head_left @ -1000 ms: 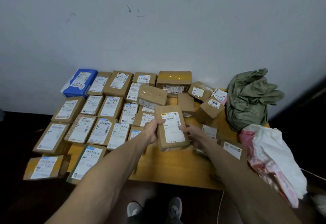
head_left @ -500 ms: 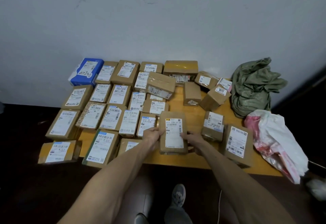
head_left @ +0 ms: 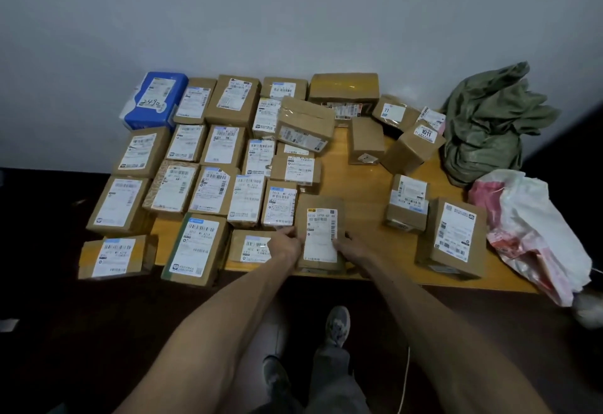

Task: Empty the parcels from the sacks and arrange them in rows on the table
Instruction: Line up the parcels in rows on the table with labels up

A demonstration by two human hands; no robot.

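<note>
Shows a plain whitish-grey wall (head_left: 293,15) across the whole upper half, dimly and evenly lit, shading darker toward the corners. Sets a light wooden table (head_left: 355,185) up against that wall, near edge running across the middle. Drops to a very dark floor (head_left: 65,332) below and left, detail lost in shadow. Turns to a dark strip (head_left: 580,139) at far right; cannot tell door from wall. Trails a thin pale cord (head_left: 404,377) over the floor.
</note>
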